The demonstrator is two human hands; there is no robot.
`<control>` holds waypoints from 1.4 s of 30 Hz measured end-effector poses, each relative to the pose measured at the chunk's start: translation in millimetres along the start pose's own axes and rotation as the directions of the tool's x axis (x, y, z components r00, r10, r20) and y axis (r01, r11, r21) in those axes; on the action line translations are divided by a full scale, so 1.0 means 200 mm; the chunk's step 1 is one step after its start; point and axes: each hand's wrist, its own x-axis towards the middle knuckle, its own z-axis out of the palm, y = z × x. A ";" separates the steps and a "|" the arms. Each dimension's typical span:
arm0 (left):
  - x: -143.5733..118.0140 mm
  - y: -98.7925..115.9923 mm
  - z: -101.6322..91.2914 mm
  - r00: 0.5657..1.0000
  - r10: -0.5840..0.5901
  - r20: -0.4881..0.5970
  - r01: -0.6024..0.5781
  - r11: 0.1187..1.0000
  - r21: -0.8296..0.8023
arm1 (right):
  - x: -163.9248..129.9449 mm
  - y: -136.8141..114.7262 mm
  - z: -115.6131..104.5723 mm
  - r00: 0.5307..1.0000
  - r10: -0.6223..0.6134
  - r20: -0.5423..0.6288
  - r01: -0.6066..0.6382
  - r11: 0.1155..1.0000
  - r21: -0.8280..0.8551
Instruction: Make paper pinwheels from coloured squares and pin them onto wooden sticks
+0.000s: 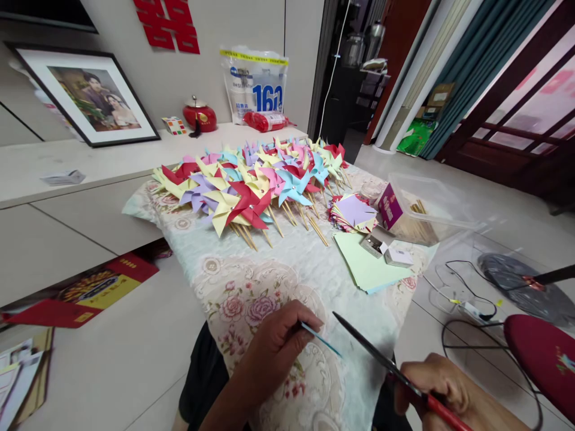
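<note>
Between the thumb and fingers of my left hand point(281, 338) is a thin piece of blue paper point(324, 340), seen almost edge-on. My right hand point(442, 386) grips scissors point(375, 352) with red handles; the dark blades point up and left, and look closed. The blade tip is a short way from the blue paper, apart from it. Both hands are over the near part of the flowered tablecloth point(265, 281). Farther back lies a large pile of colored paper pinwheels point(251, 206) on thin sticks.
Right of the pinwheels are a stack of cut paper squares point(354, 211), pale green sheets point(359, 263), small boxes point(399, 257) and a clear plastic bin point(431, 209) holding sticks. A red stool point(543, 353) stands at right. A white cabinet point(112, 161) borders the table's far left.
</note>
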 end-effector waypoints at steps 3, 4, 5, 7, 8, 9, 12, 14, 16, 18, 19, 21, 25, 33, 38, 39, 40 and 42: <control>-0.01 -0.03 0.00 1.000 0.008 0.002 -0.008 1.000 0.003 | 0.00 -0.13 -0.01 0.980 -0.067 -0.189 0.027 0.978 -0.207; -0.01 -0.04 0.00 1.000 0.009 -0.007 -0.009 1.000 0.000 | 0.01 -0.17 -0.03 0.957 -0.119 -0.266 0.031 0.950 -0.311; -0.01 -0.05 0.00 1.000 0.012 -0.011 -0.012 1.000 -0.009 | 0.03 -0.21 -0.04 0.925 -0.175 -0.338 0.016 0.905 -0.425; -0.01 -0.06 0.00 1.000 0.020 -0.018 -0.021 0.999 -0.031 | 0.07 -0.27 -0.09 0.864 -0.262 -0.429 -0.069 0.784 -0.617; -0.01 -0.07 0.00 0.999 0.032 -0.021 -0.033 0.998 -0.045 | 0.10 -0.28 -0.12 0.837 -0.298 -0.459 -0.118 0.720 -0.684; 0.00 -0.07 0.00 0.998 0.054 -0.025 -0.055 0.997 -0.061 | 0.13 -0.29 -0.15 0.814 -0.320 -0.486 -0.174 0.663 -0.728; 0.01 -0.07 0.01 0.985 0.162 -0.057 -0.167 0.980 -0.107 | 0.23 -0.29 -0.22 0.785 -0.300 -0.542 -0.328 0.540 -0.775; 0.02 -0.06 0.01 0.973 0.213 -0.083 -0.222 0.969 -0.112 | 0.29 -0.30 -0.25 0.787 -0.267 -0.556 -0.384 0.493 -0.781; 0.03 -0.05 0.00 0.971 0.217 -0.099 -0.227 0.969 -0.101 | 0.33 -0.32 -0.26 0.791 -0.265 -0.551 -0.390 0.476 -0.788; 0.03 -0.05 0.00 0.971 0.215 -0.101 -0.225 0.969 -0.101 | 0.36 -0.32 -0.27 0.790 -0.281 -0.545 -0.376 0.480 -0.793; 0.02 -0.06 0.00 0.972 0.210 -0.102 -0.221 0.970 -0.105 | 0.37 -0.32 -0.27 0.790 -0.290 -0.541 -0.366 0.486 -0.794; 0.01 -0.09 0.01 0.978 0.168 -0.121 -0.184 0.974 -0.133 | 0.38 -0.32 -0.27 0.786 -0.298 -0.542 -0.359 0.493 -0.793; 0.00 -0.15 0.05 0.967 -0.069 -0.247 -0.016 0.945 -0.327 | 0.36 -0.34 -0.23 0.738 -0.345 -0.580 -0.408 0.456 -0.791; 0.13 -0.01 -0.03 0.869 -0.351 -0.349 0.044 0.758 -0.651 | 0.54 -0.64 0.05 0.772 -0.528 -0.354 0.497 0.849 -0.181; 0.22 -0.02 -0.10 0.850 -0.347 -0.396 0.017 0.770 -0.637 | 0.85 -0.62 0.17 0.844 -0.422 -0.330 0.536 0.690 0.487; 0.23 -0.03 -0.11 0.851 -0.343 -0.398 0.012 0.769 -0.639 | 0.88 -0.61 0.18 0.856 -0.412 -0.312 0.516 0.669 0.535; 0.24 -0.04 -0.10 0.853 -0.337 -0.398 0.005 0.769 -0.639 | 0.90 -0.59 0.19 0.865 -0.411 -0.290 0.501 0.658 0.563; 0.24 -0.05 -0.10 0.860 -0.324 -0.394 -0.004 0.768 -0.641 | 0.90 -0.57 0.20 0.874 -0.416 -0.250 0.480 0.662 0.576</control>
